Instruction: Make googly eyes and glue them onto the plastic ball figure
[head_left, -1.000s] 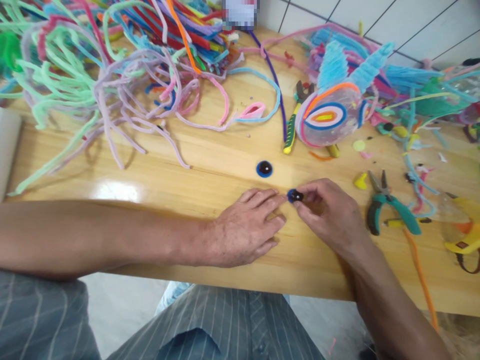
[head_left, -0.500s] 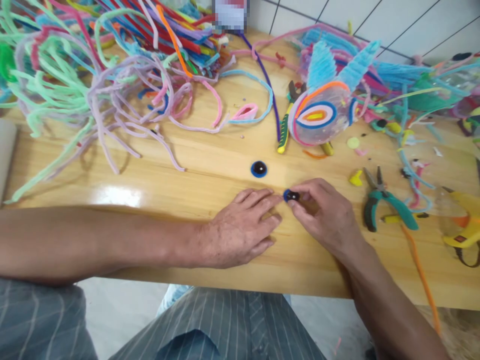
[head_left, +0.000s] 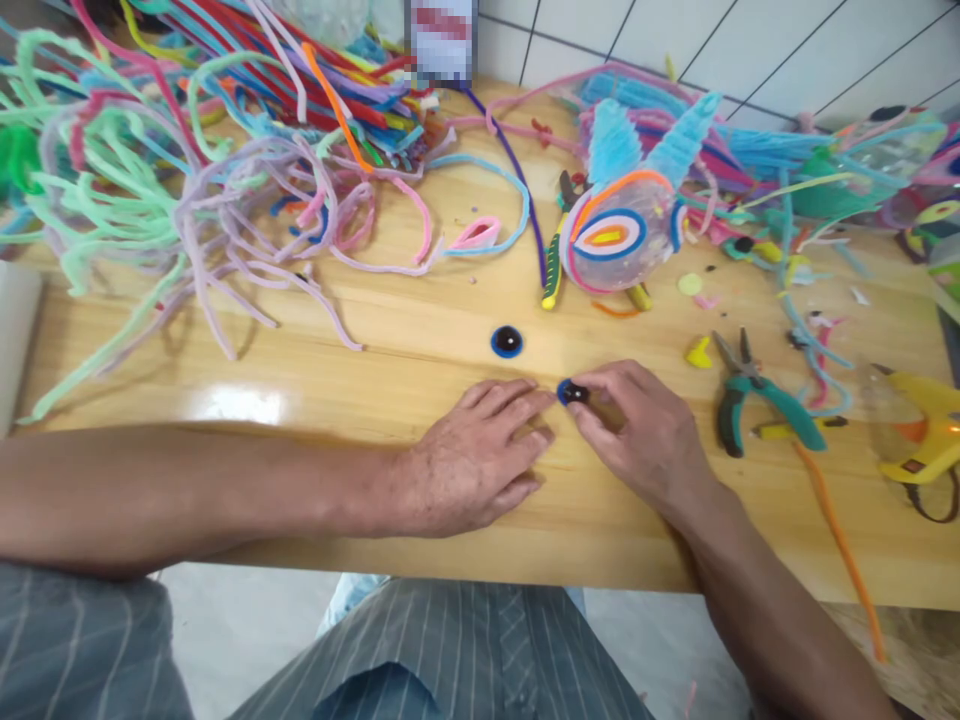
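My right hand (head_left: 643,425) pinches a small black craft eye with a blue rim (head_left: 572,392) between thumb and forefinger, close over the wooden table. Flat on the wood lies my left hand (head_left: 480,460), fingers stretched out and holding nothing; its fingertips end just left of the pinched eye. A second blue-rimmed black craft eye (head_left: 507,341) rests a little beyond both hands. Farther back sits a clear round craft figure (head_left: 626,240) with fuzzy blue ears and an oval ringed eye made of pipe cleaners.
Pliers with teal handles (head_left: 772,395) and a yellow glue gun (head_left: 926,430) lie to the right, near an orange pipe cleaner (head_left: 844,550). Yellow-green handled pliers (head_left: 552,265) lie beside the figure. Tangled pipe cleaners (head_left: 225,200) cover the back left.
The view has shifted slightly, moving everything a little to the left in the picture. Both hands keep nearly the same pose, and the right one still pinches the craft eye.
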